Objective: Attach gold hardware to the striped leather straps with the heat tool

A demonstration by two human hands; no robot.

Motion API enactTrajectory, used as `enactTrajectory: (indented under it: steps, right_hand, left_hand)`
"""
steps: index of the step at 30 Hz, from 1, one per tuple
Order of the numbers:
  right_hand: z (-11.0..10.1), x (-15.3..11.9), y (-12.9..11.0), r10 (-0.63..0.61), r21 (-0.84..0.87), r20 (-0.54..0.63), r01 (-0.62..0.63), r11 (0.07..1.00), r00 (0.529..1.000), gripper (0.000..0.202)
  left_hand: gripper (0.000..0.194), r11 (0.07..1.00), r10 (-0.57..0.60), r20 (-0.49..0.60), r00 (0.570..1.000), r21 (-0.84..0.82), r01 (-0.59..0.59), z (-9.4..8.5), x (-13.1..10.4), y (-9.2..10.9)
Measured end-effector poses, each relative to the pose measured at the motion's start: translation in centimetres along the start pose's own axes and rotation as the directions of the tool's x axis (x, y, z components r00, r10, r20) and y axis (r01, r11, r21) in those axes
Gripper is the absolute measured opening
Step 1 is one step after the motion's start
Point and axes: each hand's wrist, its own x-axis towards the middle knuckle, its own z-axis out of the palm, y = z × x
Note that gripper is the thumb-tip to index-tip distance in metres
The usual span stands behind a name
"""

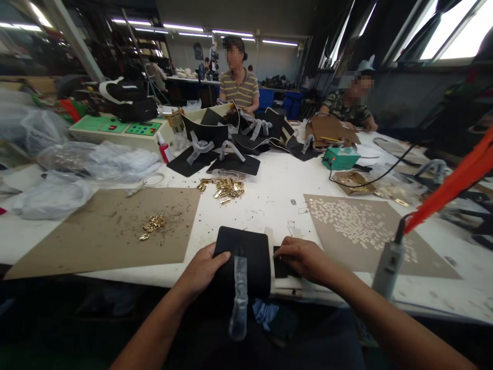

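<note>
My left hand point(205, 268) grips the left edge of a black panel point(252, 259), thumb on top. A plastic-wrapped strap point(240, 293) hangs down the panel's front, over the table edge. To the right, my right hand point(302, 257) is closed, fingertips pressed together over a small black piece point(283, 268) on the table; whatever they pinch is too small to make out. Gold metal fittings point(154, 224) lie in a heap on the left brown sheet point(115, 241). More gold pieces point(227, 189) are piled beyond the panel.
Small pale discs point(354, 221) cover the right brown sheet point(435, 257). A grey tool point(389, 267) with an orange cord stands at right. Farther back are black panels point(208, 126), a red bottle point(164, 149), a green box point(341, 158) and two seated people.
</note>
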Motion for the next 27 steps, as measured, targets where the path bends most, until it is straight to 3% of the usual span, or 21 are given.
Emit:
enactTrajectory:
  steps: [6, 9, 13, 27]
  right_hand:
    - [1.0, -0.3, 0.9, 0.16, 0.187, -0.098, -0.14, 0.972, 0.982, 0.033]
    - [1.0, -0.6, 0.6, 0.238, 0.243, -0.102, -0.208, 0.947, 0.966, 0.022]
    - [1.3, -0.6, -0.1, 0.278, 0.197, -0.155, -0.245, 0.949, 0.948, 0.01]
    - [1.9, -0.4, -0.7, 0.302, 0.084, -0.184, -0.291, 0.953, 0.935, 0.015]
  left_hand:
    - [0.041, 1.0, -0.012, 0.006, 1.0, -0.01, 0.012, 0.1, 0.0, 0.2]
    - [0.043, 0.999, -0.012, 0.012, 1.0, -0.032, 0.013, 0.1, -0.1, 0.3]
    - [0.045, 0.999, -0.003, 0.016, 1.0, -0.037, 0.004, 0.1, 0.0, 0.1]
    - [0.046, 1.0, 0.022, 0.02, 1.0, 0.002, -0.022, -0.2, 0.1, -0.4]
